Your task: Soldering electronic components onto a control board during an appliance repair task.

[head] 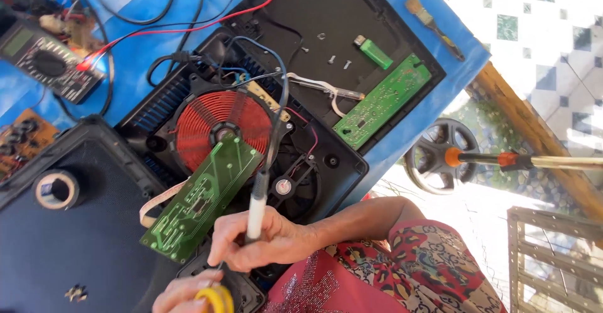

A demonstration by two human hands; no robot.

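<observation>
My right hand [251,241] grips a white-handled soldering iron [256,203] whose black cord runs up over an opened black induction cooker [333,162]. The iron's tip is hidden by my fingers, near the lower end of a green circuit board [195,203]. This board lies tilted across the red copper coil [207,121], with a flat ribbon cable [154,203] at its left edge. At the bottom edge my left hand [185,294] holds a small yellow roll [215,299].
A second green board [383,99], a green lighter [375,52] and loose screws lie on the black cover behind. Left of them are a multimeter [47,62] with red and black leads and a tape roll [56,189] on a dark panel. A brush [433,24] lies near the blue table's edge.
</observation>
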